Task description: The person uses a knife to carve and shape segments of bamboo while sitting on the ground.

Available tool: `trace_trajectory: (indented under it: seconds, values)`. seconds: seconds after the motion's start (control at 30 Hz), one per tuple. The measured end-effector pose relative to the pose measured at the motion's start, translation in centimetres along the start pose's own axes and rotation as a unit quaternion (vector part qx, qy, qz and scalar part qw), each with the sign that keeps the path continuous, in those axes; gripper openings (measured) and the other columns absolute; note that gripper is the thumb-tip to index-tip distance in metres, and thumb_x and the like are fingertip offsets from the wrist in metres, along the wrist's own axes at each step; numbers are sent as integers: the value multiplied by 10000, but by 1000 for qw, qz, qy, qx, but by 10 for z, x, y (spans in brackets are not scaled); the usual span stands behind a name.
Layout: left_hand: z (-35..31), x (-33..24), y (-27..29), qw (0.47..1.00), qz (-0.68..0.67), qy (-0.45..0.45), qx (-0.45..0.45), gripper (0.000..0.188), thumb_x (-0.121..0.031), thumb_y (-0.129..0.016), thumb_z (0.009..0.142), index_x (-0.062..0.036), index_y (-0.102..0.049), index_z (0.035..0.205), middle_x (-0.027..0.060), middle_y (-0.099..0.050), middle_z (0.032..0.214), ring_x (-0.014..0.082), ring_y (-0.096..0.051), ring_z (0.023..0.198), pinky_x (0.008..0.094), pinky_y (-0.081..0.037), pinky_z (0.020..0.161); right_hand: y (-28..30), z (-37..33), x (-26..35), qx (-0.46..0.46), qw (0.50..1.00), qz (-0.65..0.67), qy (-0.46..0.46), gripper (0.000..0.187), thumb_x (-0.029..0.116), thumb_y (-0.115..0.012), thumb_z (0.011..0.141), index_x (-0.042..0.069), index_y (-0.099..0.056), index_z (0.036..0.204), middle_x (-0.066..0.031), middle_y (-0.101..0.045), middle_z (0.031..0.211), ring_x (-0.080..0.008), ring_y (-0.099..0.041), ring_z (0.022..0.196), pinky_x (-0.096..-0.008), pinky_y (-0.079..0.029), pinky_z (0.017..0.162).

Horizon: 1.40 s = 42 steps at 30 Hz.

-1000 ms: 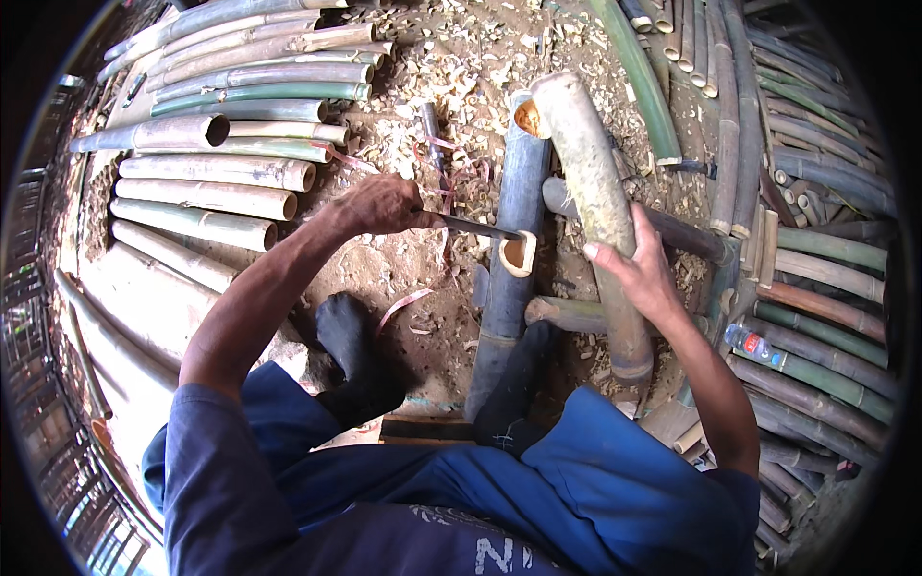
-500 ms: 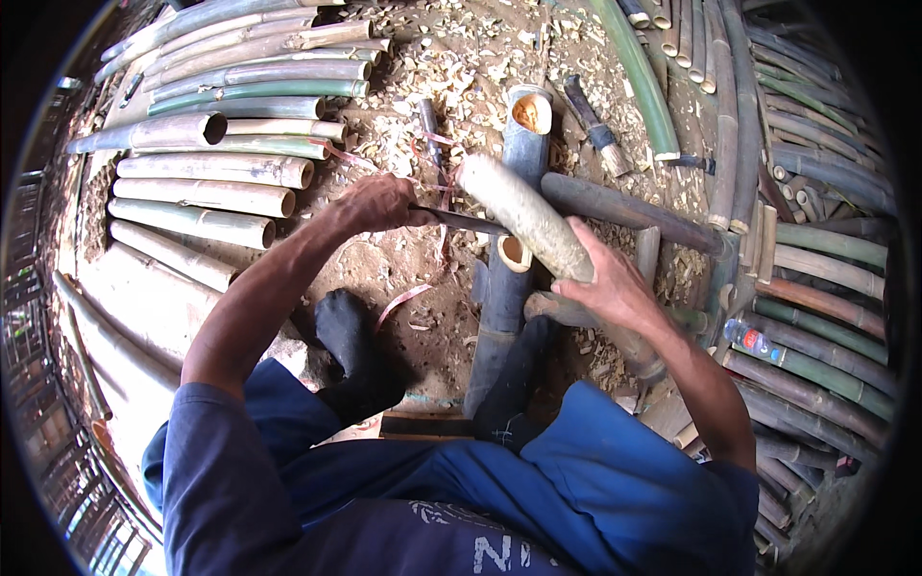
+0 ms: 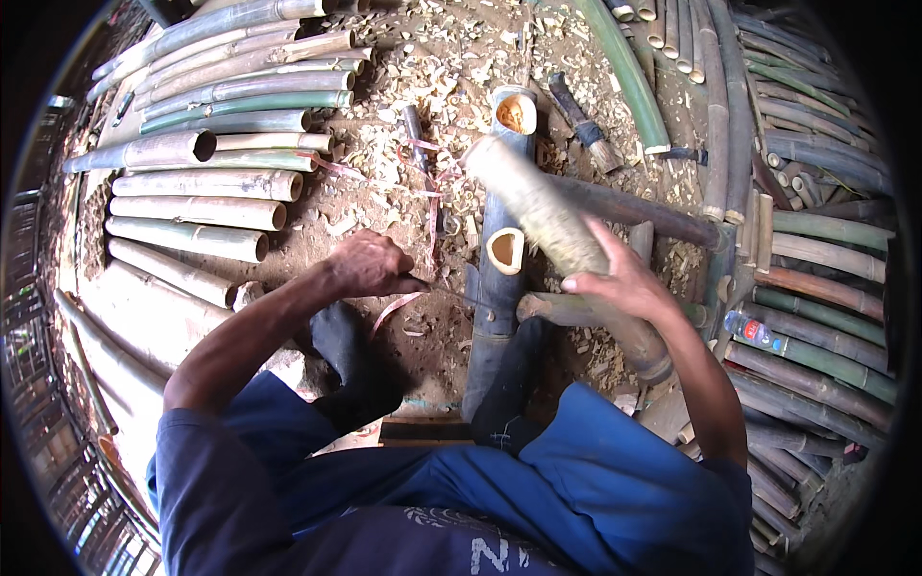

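A dark bamboo pole [image 3: 495,331] lies between my feet, pointing away from me. Two openings are cut in it: a far one [image 3: 516,113] with fibres inside, and a nearer pale-rimmed hole [image 3: 504,252]. My left hand [image 3: 373,266] is closed around the handle of a chisel [image 3: 459,296], whose thin dark blade reaches toward the pole just nearer than the second hole; blur hides whether its tip touches. My right hand [image 3: 629,276] grips a thick, pale wooden mallet [image 3: 538,204], raised slantwise above the pole, its far end smeared by motion.
Cut bamboo lengths [image 3: 206,184] lie in rows at the left, with more stacked [image 3: 816,331] at the right. A dark crosspiece [image 3: 634,211] meets the pole. Wood shavings and a dark-handled brush [image 3: 588,130] lie beyond. A plastic bottle [image 3: 752,329] rests on the right stack.
My left hand has moved nearer to me with the chisel, from the nearer hole's far edge to below that hole. The mallet has shifted slightly toward me on the right.
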<state>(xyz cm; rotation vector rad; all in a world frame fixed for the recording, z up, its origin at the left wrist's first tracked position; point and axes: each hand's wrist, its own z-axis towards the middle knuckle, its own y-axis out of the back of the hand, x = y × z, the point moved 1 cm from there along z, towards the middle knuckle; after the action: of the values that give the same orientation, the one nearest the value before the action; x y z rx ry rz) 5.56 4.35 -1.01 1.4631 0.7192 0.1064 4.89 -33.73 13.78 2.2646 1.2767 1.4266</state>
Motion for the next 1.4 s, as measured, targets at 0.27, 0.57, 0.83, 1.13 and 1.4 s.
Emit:
trace_trajectory:
  seconds: [0.27,0.57,0.83,1.13,1.4]
  values:
    - [69,22,-4,981,-124,143,-49,649,-697,-558,965,-107,-793,830,71,-568,523,201,-505,414,400,-440,437,10,-42,-28,-95,983,150,-38,922,280,-801,838,-31,-330,1567,-180,-570,1421,-245,-552,1307,-383,-418,1121]
    - [76,8,8,967,-106,232,6,450,-556,-699,934,-119,-805,912,117,-694,654,306,-690,592,458,-552,597,-16,-90,-43,-171,981,85,-32,948,294,-804,824,-29,-321,1574,-248,-545,1452,-300,-549,1340,-411,-413,1136]
    - [78,23,4,961,-145,232,27,494,-603,-694,916,-125,-815,950,142,-680,659,288,-678,590,428,-536,595,5,-98,-27,-160,985,55,-24,1007,328,-810,811,-19,-275,1590,-277,-545,1435,-332,-574,1309,-418,-459,1087]
    - [75,5,13,976,-45,204,64,498,-601,-610,973,-122,-696,866,99,-626,653,249,-633,545,456,-527,539,-29,-94,-58,-71,991,46,-100,966,266,-817,802,-15,-300,1569,-247,-553,1399,-297,-572,1269,-406,-448,1083]
    - [36,-54,9,973,-72,220,16,426,-386,-794,846,-141,-667,1170,102,-657,951,324,-704,824,476,-567,710,-19,-86,-76,-165,972,168,-7,833,221,-824,799,-49,-407,1468,-185,-621,1269,-256,-607,1174,-401,-479,1031]
